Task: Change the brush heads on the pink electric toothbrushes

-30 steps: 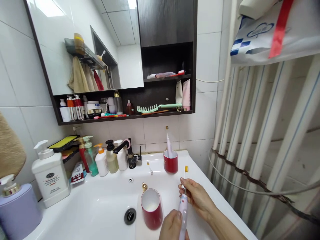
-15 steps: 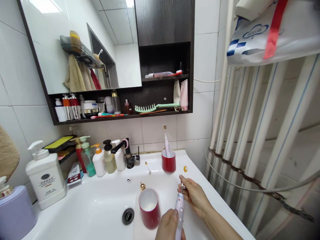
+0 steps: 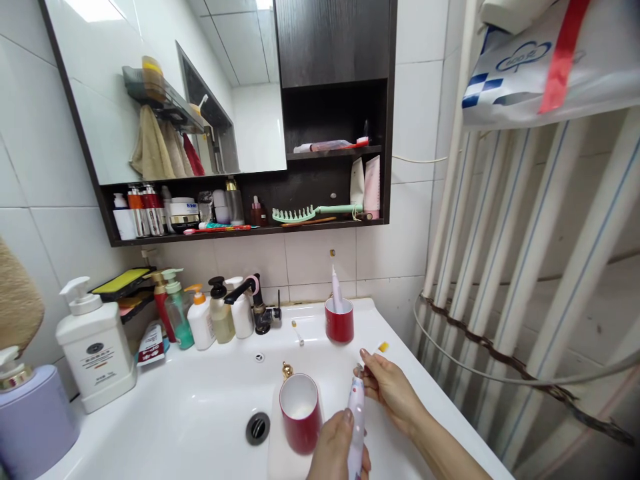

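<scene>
Gripping a slim pale-lilac electric toothbrush handle (image 3: 357, 417), the left hand (image 3: 334, 445) is closed round it above the right side of the white glossy sink (image 3: 200, 407). Nearer the sink's right edge, the right hand (image 3: 393, 387) pinches a thin white brush head with yellow bristles (image 3: 383, 347), tilted out of line with the handle. A red cylindrical cup (image 3: 302, 430) stands just left of the left hand; a second red cup (image 3: 339, 328) stands by the far right corner.

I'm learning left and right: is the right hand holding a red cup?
No, the right hand pinches a yellow-bristled electric toothbrush head.
</scene>
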`<state>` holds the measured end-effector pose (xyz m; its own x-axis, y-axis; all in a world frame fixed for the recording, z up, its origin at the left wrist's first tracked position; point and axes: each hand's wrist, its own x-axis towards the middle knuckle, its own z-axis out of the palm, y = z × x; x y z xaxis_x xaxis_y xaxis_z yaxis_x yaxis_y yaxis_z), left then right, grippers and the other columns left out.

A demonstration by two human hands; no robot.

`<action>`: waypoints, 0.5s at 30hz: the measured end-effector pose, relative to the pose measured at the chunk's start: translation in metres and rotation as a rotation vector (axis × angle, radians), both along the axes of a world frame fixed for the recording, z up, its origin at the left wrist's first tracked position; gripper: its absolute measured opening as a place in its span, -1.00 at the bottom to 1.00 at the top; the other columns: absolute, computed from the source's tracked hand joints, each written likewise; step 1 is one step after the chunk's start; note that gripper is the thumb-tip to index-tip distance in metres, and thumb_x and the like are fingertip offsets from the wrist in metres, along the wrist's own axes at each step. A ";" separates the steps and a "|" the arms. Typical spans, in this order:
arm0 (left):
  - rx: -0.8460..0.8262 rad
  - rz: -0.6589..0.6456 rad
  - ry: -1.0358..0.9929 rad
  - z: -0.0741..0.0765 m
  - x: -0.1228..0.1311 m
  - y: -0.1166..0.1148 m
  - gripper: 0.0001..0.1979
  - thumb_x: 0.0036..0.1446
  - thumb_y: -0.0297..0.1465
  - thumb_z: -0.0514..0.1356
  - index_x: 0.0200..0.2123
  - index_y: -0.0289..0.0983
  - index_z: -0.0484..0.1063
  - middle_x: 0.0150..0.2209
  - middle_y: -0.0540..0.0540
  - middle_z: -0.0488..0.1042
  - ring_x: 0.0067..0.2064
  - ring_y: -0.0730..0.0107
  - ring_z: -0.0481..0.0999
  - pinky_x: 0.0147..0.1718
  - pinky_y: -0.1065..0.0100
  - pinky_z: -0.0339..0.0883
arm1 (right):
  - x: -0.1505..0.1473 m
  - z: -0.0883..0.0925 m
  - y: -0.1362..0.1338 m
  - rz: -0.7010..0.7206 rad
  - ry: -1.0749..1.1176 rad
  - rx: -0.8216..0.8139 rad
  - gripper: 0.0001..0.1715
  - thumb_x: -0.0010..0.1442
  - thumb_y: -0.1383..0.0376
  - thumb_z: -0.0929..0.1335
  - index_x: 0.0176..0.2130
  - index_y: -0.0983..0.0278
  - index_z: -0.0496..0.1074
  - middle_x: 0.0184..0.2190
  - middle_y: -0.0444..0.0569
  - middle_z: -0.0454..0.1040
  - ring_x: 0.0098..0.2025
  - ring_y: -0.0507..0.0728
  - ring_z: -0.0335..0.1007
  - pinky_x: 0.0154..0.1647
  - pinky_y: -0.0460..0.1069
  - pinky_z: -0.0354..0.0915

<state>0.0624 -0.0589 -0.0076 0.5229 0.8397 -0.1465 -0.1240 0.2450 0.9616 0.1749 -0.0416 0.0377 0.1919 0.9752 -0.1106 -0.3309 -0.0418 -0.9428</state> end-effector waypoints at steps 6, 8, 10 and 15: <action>0.017 0.037 0.024 -0.003 -0.001 0.005 -0.41 -0.33 0.12 -0.18 -0.51 -0.32 0.11 -0.78 0.08 0.16 -0.80 0.61 0.10 -0.81 0.51 -0.10 | -0.001 -0.003 0.001 0.011 0.020 0.078 -0.72 -0.17 0.19 0.27 -0.68 0.30 0.12 -0.67 -0.16 0.28 -0.65 -0.08 0.18 -0.59 -0.14 0.16; 0.028 0.049 0.039 -0.003 -0.001 0.004 -0.40 -0.34 0.12 -0.20 -0.52 -0.33 0.11 -0.78 0.08 0.16 -0.80 0.61 0.10 -0.82 0.51 -0.09 | 0.002 -0.008 0.003 0.009 -0.004 0.062 -0.72 -0.14 0.17 0.24 -0.68 0.29 0.10 -0.69 -0.18 0.25 -0.67 -0.08 0.17 -0.61 -0.14 0.16; 0.022 0.065 0.042 -0.002 0.000 0.002 -0.42 -0.32 0.11 -0.19 -0.52 -0.33 0.11 -0.77 0.08 0.17 -0.80 0.62 0.10 -0.82 0.52 -0.09 | 0.006 -0.017 0.008 -0.007 -0.190 0.043 -0.73 -0.08 0.15 0.17 -0.64 0.28 0.12 -0.66 -0.16 0.26 -0.65 -0.07 0.19 -0.58 -0.12 0.18; -0.001 0.022 -0.004 -0.001 0.001 -0.003 -0.46 -0.29 0.08 -0.15 -0.51 -0.32 0.11 -0.77 0.09 0.17 -0.80 0.62 0.11 -0.83 0.53 -0.08 | 0.003 -0.047 0.029 0.064 -0.941 0.003 -0.79 -0.05 0.36 0.12 -0.37 0.31 0.23 -0.41 -0.02 0.33 -0.41 0.03 0.27 -0.38 -0.06 0.19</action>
<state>0.0638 -0.0617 -0.0083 0.5048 0.8509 -0.1456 -0.1333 0.2435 0.9607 0.1782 -0.0122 -0.0096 0.1468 0.9870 0.0654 0.5694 -0.0303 -0.8215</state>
